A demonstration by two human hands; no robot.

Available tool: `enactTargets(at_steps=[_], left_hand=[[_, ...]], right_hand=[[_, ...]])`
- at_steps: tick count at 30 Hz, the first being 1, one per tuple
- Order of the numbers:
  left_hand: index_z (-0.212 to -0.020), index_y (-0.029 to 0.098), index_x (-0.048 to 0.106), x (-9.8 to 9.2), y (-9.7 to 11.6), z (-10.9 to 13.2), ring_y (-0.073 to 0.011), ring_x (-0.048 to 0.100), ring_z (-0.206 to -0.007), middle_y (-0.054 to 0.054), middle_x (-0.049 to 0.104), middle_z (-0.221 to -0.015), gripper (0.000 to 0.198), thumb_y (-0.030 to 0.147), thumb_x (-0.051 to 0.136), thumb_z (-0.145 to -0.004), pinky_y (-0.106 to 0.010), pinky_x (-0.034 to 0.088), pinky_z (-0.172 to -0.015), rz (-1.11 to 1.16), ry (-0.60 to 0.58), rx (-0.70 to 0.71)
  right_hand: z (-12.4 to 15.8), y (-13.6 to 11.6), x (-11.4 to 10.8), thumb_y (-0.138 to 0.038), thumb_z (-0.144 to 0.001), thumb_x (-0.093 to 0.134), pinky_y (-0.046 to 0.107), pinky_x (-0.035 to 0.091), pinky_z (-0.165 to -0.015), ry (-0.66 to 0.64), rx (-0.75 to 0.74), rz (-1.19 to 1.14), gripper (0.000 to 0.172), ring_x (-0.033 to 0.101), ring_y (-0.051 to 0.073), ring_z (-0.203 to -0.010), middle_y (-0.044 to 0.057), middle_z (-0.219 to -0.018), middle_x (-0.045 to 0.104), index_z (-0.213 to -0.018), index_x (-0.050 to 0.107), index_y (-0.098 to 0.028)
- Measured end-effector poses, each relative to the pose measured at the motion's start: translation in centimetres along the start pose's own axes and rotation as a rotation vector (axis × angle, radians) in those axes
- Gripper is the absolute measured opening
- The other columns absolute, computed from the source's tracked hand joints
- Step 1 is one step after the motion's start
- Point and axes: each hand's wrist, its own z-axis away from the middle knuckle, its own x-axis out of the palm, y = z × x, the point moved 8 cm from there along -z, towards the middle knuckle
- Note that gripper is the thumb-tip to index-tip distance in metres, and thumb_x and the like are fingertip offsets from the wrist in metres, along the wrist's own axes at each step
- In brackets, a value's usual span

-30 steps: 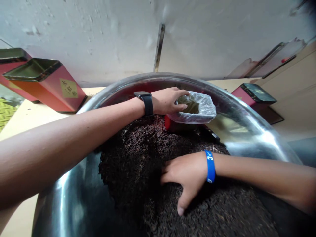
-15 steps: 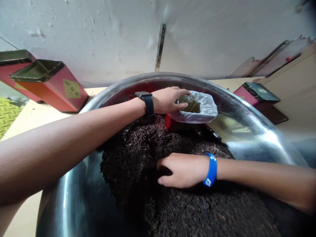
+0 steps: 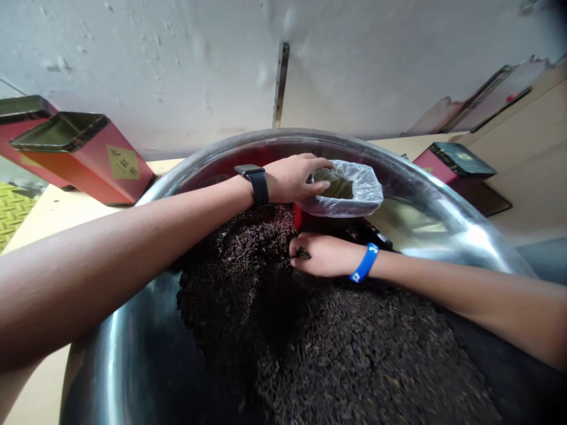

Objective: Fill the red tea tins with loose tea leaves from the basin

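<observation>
Loose dark tea leaves (image 3: 310,348) fill a big steel basin (image 3: 447,198) in a heap. A small clump of them lies inside the curled fingers (image 3: 297,247) of the right hand (image 3: 321,255). This hand rests on the far slope of the heap with its palm turned left. The fingers are bent in around the clump and their tips are sunk among the leaves. A blue wristband (image 3: 364,264) sits on that wrist, and the forearm runs off to the near right over the heap.

Just beyond it, the left hand (image 3: 290,177) grips the near left rim of a clear plastic bag (image 3: 354,198). Its fingers (image 3: 319,162) are hooked over the top edge with the thumb pressed on the outside, so the mouth stands open. Inside the bag some greenish-brown fill shows, too dim to name. The bag lines a red tin (image 3: 297,217), which stands in the leaves at the far side of the basin, touching the heap. The right hand lies near the tin's base, just below the bag. A black watch (image 3: 254,183) is on the left wrist, and that arm crosses the basin from the near left.

The basin rests on a pale desk (image 3: 39,218). Two open red tea tins (image 3: 80,156) stand at the far left against a white wall (image 3: 177,71). A red tin with a dark lid (image 3: 456,165) is at the far right. A thin metal strip (image 3: 279,82) runs up the wall behind the basin.
</observation>
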Motion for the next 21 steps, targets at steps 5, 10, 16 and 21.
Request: enactTargets(at_steps=[5, 10, 16, 21], left_hand=[[-0.127, 0.021, 0.043, 0.0, 0.0, 0.0, -0.0192, 0.049, -0.109, -0.007, 0.05, -0.124, 0.047, 0.04, 0.041, -0.085, -0.032, 0.036, -0.094, -0.007, -0.011, -0.01], [-0.127, 0.021, 0.043, 0.0, 0.1, 0.0, -0.0186, 0.048, -0.11, -0.007, 0.049, -0.124, 0.046, 0.04, 0.042, -0.085, -0.032, 0.035, -0.096, -0.006, -0.007, -0.005], [-0.128, 0.02, 0.043, 0.0, 0.1, 0.0, -0.0191, 0.047, -0.111, -0.008, 0.049, -0.125, 0.047, 0.039, 0.041, -0.085, -0.032, 0.035, -0.096, -0.006, -0.014, 0.003], [-0.127, 0.021, 0.043, 0.1, 0.0, 0.0, -0.0198, 0.047, -0.111, -0.007, 0.049, -0.125, 0.046, 0.038, 0.042, -0.085, -0.033, 0.034, -0.097, 0.003, -0.015, 0.0]], right_hand=[[-0.3, 0.0, 0.9, -0.041, -0.075, 0.052, 0.028, 0.043, -0.07, -0.063, 0.017, 0.041, 0.045, 0.058, 0.021, -0.085, 0.013, -0.1, 0.062, -0.108, 0.056, -0.011], [-0.6, 0.5, 0.7, -0.045, -0.083, 0.042, 0.026, 0.042, -0.071, -0.089, 0.073, -0.08, 0.041, 0.058, 0.018, -0.086, 0.008, -0.1, 0.064, -0.108, 0.057, -0.016], [-0.3, -0.5, 2.1, -0.052, -0.079, 0.043, 0.028, 0.043, -0.07, -0.161, 0.008, -0.024, 0.046, 0.058, 0.02, -0.081, 0.011, -0.095, 0.064, -0.098, 0.061, -0.013], [-0.8, 1.0, 0.0, -0.045, -0.086, 0.034, 0.028, 0.041, -0.072, -0.001, 0.112, -0.026, 0.042, 0.057, 0.018, -0.082, 0.009, -0.094, 0.064, -0.099, 0.06, -0.015]])
